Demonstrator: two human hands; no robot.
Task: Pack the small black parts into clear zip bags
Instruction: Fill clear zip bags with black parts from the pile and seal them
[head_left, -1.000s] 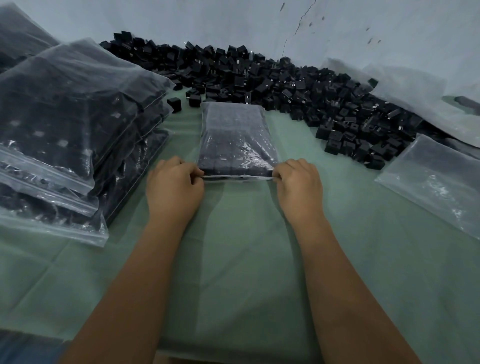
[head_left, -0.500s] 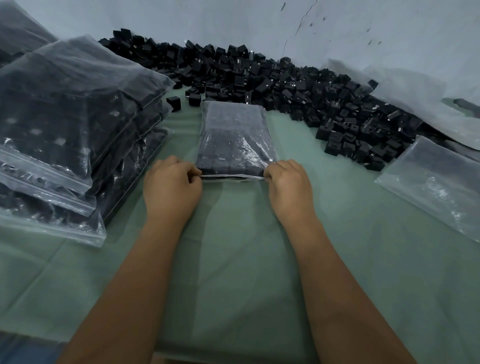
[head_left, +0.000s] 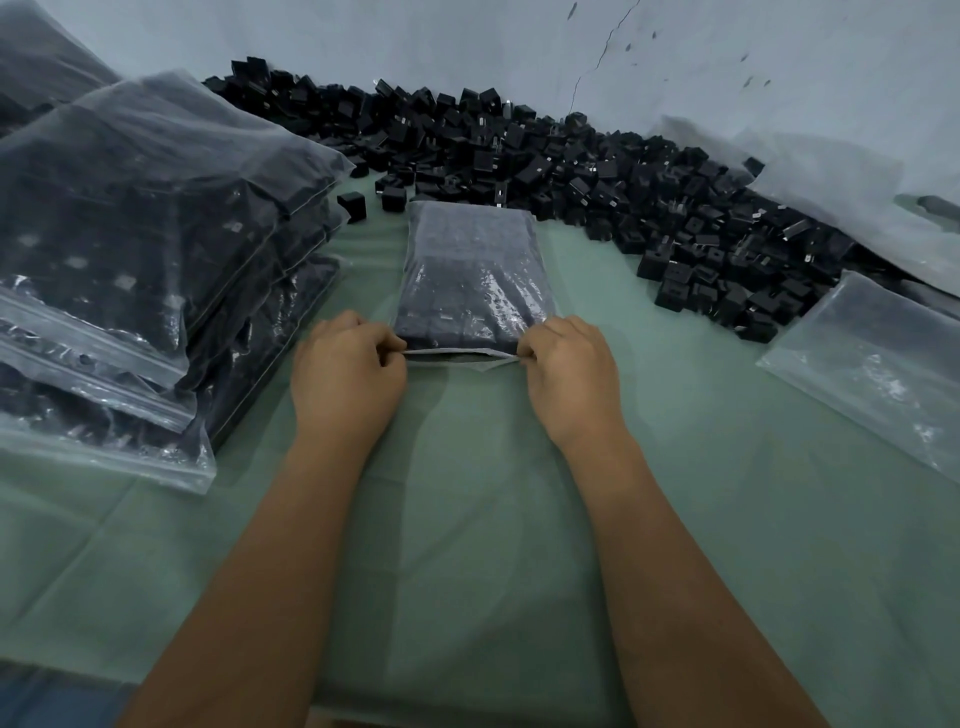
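A clear zip bag (head_left: 470, 275) filled with small black parts lies flat on the green cloth in the middle, its zip edge toward me. My left hand (head_left: 345, 371) pinches the left end of that zip edge. My right hand (head_left: 571, 371) pinches the edge a little in from its right end. Between my hands the mouth of the bag gapes slightly. A long heap of loose black parts (head_left: 571, 171) runs along the wall behind the bag.
A stack of filled zip bags (head_left: 135, 260) stands at the left, close to my left hand. Empty clear bags (head_left: 872, 358) lie at the right, with more plastic sheeting (head_left: 831, 182) against the wall. The green cloth (head_left: 467, 519) covers the table.
My right hand has slid leftward along the zip edge toward my left hand. My left hand has stayed on the left end.
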